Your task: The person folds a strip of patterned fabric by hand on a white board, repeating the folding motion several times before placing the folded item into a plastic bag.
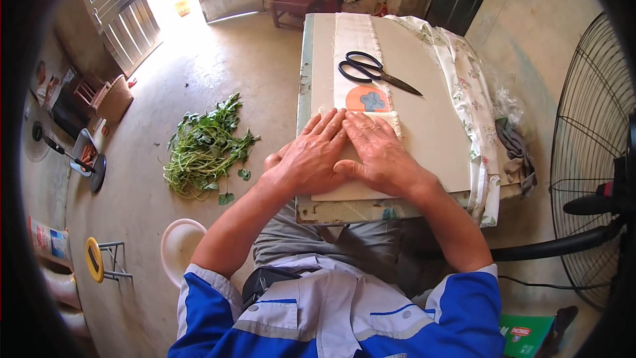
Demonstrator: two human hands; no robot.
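Both my hands lie palm down, side by side, on the folded near end of a frayed white fabric strip [354,35] on a table. My left hand [318,154] and my right hand [380,154] almost touch at the fingertips, and neither grips anything; the cloth beneath them is mostly hidden. Just beyond the fingertips, an orange patch with a grey-blue flower [371,101] shows on the strip. Black-handled scissors [372,70] rest across the strip, blades pointing right. Under the strip is a beige board [427,124]. Floral fabric [472,94] runs along the table's right side.
A large black fan [591,159] stands at the right. Leafy green stems [208,149] lie on the floor at the left, near a pale basin [181,248] and a yellow-topped stool [95,260]. A wooden chair [297,2] stands behind the table. A person [54,94] is at the far left.
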